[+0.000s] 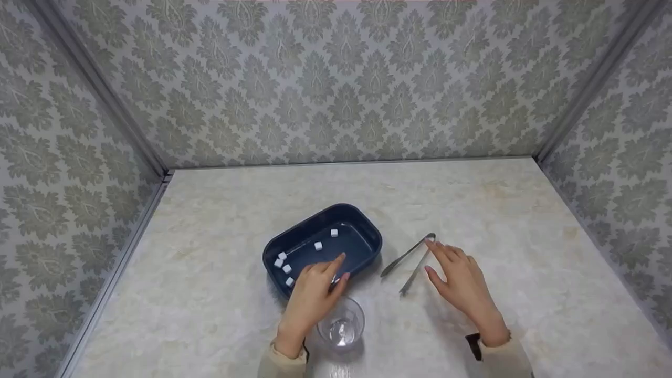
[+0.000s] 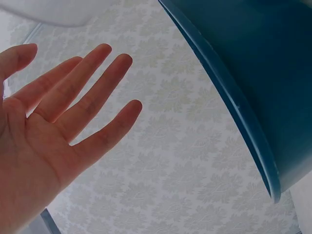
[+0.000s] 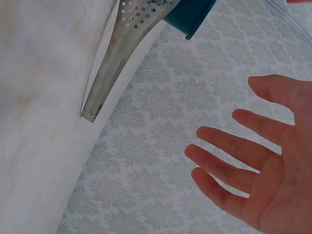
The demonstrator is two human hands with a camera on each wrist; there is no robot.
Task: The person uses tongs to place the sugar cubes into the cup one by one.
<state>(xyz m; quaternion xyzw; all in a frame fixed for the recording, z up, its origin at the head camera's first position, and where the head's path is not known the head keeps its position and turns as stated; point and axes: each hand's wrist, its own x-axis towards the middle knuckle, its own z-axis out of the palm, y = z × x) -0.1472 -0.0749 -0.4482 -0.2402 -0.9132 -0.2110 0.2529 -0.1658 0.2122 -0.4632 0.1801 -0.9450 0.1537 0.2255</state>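
Note:
My left hand hovers over the near edge of a dark blue rectangular dish, its fingers extended and holding nothing. Several small white cubes lie in the dish, mostly toward its left end. Beside that hand stands a clear cup, partly covered by it in the head view. My right hand is held above the table by the bend of metal tongs, fingers spread and apart from them in the right wrist view. The tongs lie spread apart, with a perforated end visible there.
A pale marbled table carries these things. Patterned wall panels enclose it at the back and both sides, joined by grey edge strips.

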